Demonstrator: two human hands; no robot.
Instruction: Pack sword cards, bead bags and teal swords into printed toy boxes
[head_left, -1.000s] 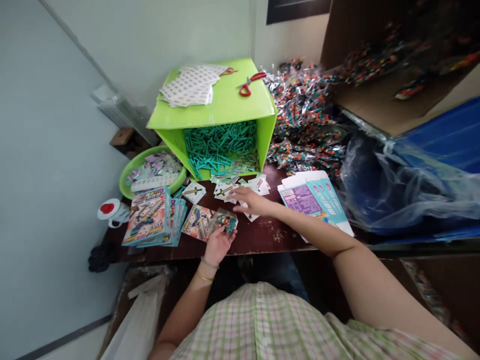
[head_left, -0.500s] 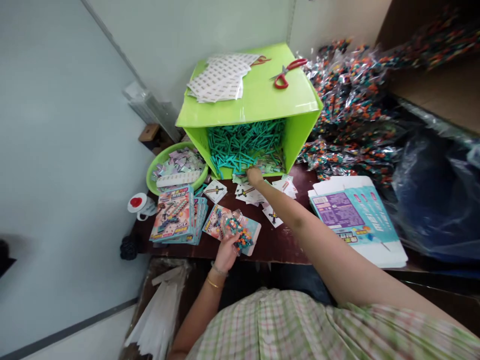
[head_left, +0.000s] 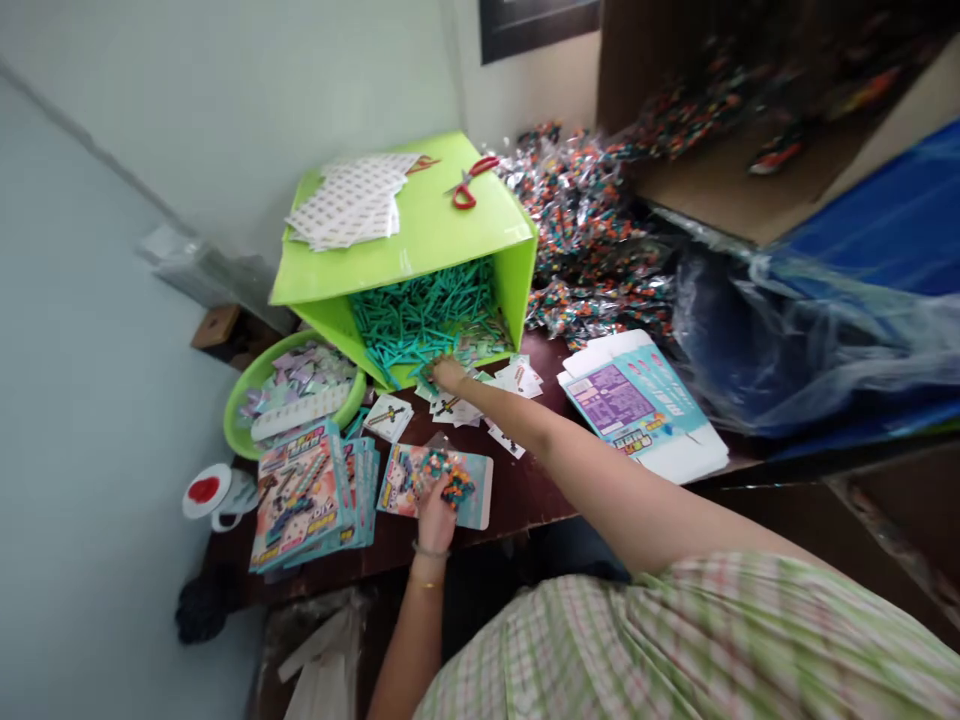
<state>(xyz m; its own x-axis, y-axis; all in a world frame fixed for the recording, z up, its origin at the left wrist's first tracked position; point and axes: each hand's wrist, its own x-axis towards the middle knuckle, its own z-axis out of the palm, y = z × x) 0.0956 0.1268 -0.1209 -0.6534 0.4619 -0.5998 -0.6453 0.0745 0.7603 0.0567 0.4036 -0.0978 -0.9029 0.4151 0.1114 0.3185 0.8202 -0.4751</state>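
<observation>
My left hand (head_left: 436, 520) is closed around a clear bag of small coloured beads (head_left: 454, 482), mostly orange and teal. The bag lies over a printed craft box (head_left: 480, 490) on the table. My right hand (head_left: 448, 374) is at the front lip of a lime-green bin (head_left: 420, 235) tipped on its side. Its fingertips are at the teal plastic sticks (head_left: 427, 310) inside, blurred and partly hidden, so their grip cannot be made out. White cards with pixel sword pictures (head_left: 390, 417) lie just in front of the bin.
Left stand a green basket (head_left: 234, 400) of small packets, a pile of printed boxes (head_left: 300, 500) and a lidded mug (head_left: 232, 500). Flat box blanks (head_left: 637, 405) lie right. Red-handled scissors (head_left: 466, 185) and printed sheets (head_left: 349, 205) rest on the bin; bead bags (head_left: 577, 220) heap behind.
The view has swung right, so the scene sits farther left. My right hand has shifted slightly left along the bin's lip, towards the teal sticks. My left hand keeps the bead bag.
</observation>
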